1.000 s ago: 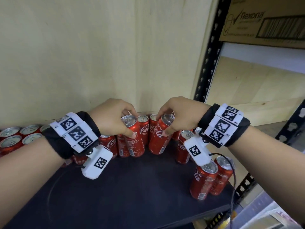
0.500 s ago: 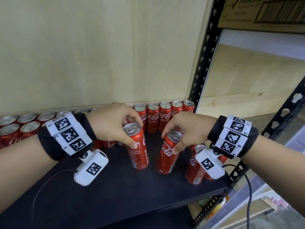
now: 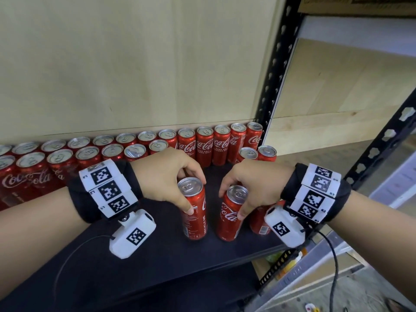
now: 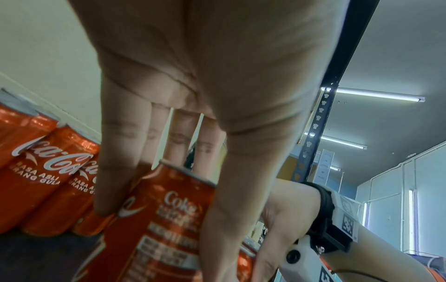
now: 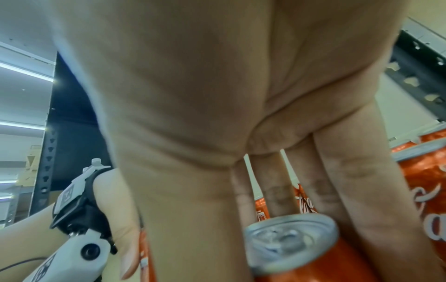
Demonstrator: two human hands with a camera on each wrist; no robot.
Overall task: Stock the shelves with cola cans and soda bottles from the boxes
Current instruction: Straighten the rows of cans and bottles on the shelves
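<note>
On the black shelf (image 3: 135, 262) two red cola cans stand upright side by side near the front. My left hand (image 3: 194, 192) grips the left can (image 3: 194, 217) round its top rim, thumb on the near side. My right hand (image 3: 233, 202) grips the right can (image 3: 229, 219) the same way. The left wrist view has fingers (image 4: 113, 181) and thumb curled round that left can (image 4: 164, 219). In the right wrist view the thumb and fingers (image 5: 357, 190) close round the right can's silver top (image 5: 292, 236).
Two rows of cola cans (image 3: 202, 145) line the back of the shelf against a pale board. Two more cans (image 3: 256, 153) stand at the right end, and another (image 3: 258, 221) behind my right wrist. A black perforated upright (image 3: 276, 64) borders the shelf's right.
Both hands have brought their cans from the back rows toward the shelf's front. The cans, tilted before, now stand upright. The view has pulled back and shows more of the back rows.
</note>
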